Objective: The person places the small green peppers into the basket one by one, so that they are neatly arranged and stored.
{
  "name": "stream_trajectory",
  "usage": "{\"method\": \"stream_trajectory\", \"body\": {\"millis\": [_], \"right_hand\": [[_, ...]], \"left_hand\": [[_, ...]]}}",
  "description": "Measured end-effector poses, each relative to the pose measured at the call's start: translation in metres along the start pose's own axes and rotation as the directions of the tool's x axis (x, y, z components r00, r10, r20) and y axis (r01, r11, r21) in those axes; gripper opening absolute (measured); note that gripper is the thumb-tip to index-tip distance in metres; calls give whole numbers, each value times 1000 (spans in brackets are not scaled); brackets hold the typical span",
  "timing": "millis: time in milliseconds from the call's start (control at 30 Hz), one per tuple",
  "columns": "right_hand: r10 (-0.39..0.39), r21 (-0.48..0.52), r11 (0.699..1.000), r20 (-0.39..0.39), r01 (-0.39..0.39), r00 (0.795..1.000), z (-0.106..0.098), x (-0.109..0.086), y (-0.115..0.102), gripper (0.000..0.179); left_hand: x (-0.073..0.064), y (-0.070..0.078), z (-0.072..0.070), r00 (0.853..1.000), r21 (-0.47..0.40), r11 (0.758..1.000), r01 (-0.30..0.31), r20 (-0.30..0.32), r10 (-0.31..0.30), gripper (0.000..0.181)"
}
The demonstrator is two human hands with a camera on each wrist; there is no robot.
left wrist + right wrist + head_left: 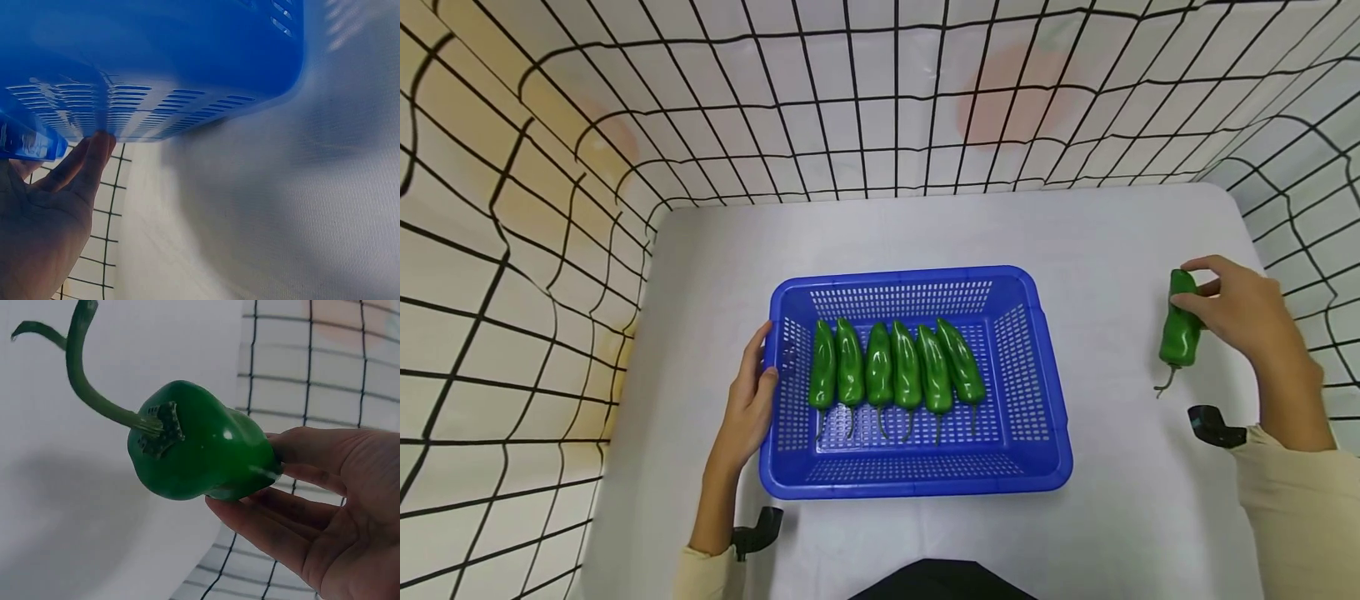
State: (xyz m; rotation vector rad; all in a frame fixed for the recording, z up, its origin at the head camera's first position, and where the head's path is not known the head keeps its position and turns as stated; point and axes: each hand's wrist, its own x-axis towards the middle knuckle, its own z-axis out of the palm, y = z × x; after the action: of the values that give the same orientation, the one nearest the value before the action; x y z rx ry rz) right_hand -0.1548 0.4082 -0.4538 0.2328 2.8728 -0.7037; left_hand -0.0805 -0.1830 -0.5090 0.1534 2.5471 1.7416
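Over the right side of the table, my right hand (1243, 312) pinches a green chili pepper (1180, 321) between thumb and fingers. Its blunt stem end and curved stem (94, 394) face the right wrist camera, and a shadow falls on the surface beside it. A blue plastic basket (917, 489) with slotted walls sits mid-table. Several glossy green peppers (878, 367) lie side by side in it, stems toward me. My left hand (748, 408) rests against the basket's left side; in the left wrist view, extended fingers (94, 162) touch the slotted wall under the rim.
A black wire grid fence (895, 100) rises along the back, left and right of the white-covered table (925, 233). Small black devices (1216, 427) sit at both wrists. A dark rounded shape (940, 581) shows at the bottom edge.
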Motion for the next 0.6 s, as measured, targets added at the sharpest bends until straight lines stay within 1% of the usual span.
{"method": "stream_trajectory", "body": {"millis": [133,400,600], "right_hand": [[-64,27,998,-11,65,998,1,-1,-27,52],[-111,78,991,-2,111,994,3,-9,-76,53],[-150,106,983,-21,152,988,5,-14,-108,52]], "left_hand": [[0,0,-1,1000,1,1000,-3,-2,3,59],[0,0,-1,1000,-8,1000,-2,8,3,59],[0,-1,0,1000,-2,1000,3,8,-3,60]]}}
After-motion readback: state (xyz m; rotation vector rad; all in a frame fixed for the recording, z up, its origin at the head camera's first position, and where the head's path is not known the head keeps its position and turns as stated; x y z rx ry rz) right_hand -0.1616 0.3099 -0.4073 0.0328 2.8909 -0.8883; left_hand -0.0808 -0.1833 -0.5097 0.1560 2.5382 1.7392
